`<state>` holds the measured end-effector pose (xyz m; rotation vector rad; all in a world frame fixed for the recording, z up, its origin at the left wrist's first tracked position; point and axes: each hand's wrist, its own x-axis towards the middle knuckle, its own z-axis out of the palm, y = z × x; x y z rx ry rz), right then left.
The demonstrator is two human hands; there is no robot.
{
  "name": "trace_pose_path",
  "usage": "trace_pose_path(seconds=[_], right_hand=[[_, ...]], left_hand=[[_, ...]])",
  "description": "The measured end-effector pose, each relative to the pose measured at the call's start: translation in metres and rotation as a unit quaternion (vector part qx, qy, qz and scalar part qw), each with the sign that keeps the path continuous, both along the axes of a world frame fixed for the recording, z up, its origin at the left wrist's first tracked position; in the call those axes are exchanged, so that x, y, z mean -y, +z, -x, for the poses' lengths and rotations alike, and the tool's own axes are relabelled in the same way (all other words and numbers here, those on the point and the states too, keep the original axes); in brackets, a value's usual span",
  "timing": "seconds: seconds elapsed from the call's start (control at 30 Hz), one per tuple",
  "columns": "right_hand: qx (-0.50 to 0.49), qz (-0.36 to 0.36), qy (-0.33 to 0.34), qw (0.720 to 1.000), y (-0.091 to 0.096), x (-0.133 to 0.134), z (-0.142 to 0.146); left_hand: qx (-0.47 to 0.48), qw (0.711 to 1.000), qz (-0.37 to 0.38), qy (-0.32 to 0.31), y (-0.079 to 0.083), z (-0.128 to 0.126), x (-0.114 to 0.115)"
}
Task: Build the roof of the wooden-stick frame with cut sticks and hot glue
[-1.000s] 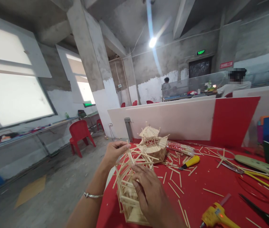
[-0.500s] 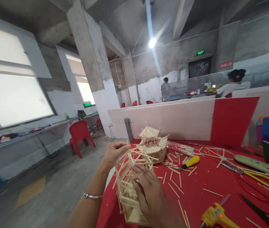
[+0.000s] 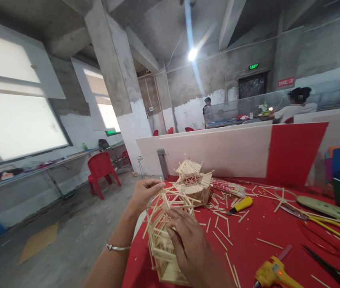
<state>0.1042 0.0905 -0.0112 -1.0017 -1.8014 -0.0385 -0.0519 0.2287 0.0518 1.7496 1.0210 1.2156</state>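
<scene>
A framework of thin pale wooden sticks [image 3: 165, 255], many-sided with open rafters on top, stands at the table's near left edge. My left hand [image 3: 144, 195] is closed at its far upper corner, thumb and forefinger pinching the end of a stick. Over the near right side, my right hand [image 3: 189, 240] has its fingertips closed on the lower part of a roof stick; the fingers partly hide the contact. Just behind stands a stick pavilion model [image 3: 191, 180] with a pointed roof.
On the red table [image 3: 199, 256] lie loose sticks, a yellow-handled craft knife [image 3: 241, 205], a yellow glue gun [image 3: 274, 272], yellow-handled scissors [image 3: 334, 228] and dark pointed tweezers [image 3: 327, 264]. A white board [image 3: 217, 154] stands along the back. Two people sit or stand beyond.
Both hands and the framework hold almost still. In the background, the far person's head has shifted slightly.
</scene>
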Motion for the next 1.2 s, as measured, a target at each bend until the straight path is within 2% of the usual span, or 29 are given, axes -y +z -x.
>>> trace_pose_path(seconds=[0.73, 1.2], right_hand=[[-0.008, 0.006, 0.003, 1.000, -0.0006, 0.0003, -0.0005], [-0.003, 0.004, 0.004, 1.000, -0.0021, -0.0005, -0.0004]], left_hand=[[0.017, 1.000, 0.009, 0.007, 0.0037, -0.0046, 0.0051], [-0.013, 1.000, -0.007, 0.009, 0.0039, -0.0028, 0.0039]])
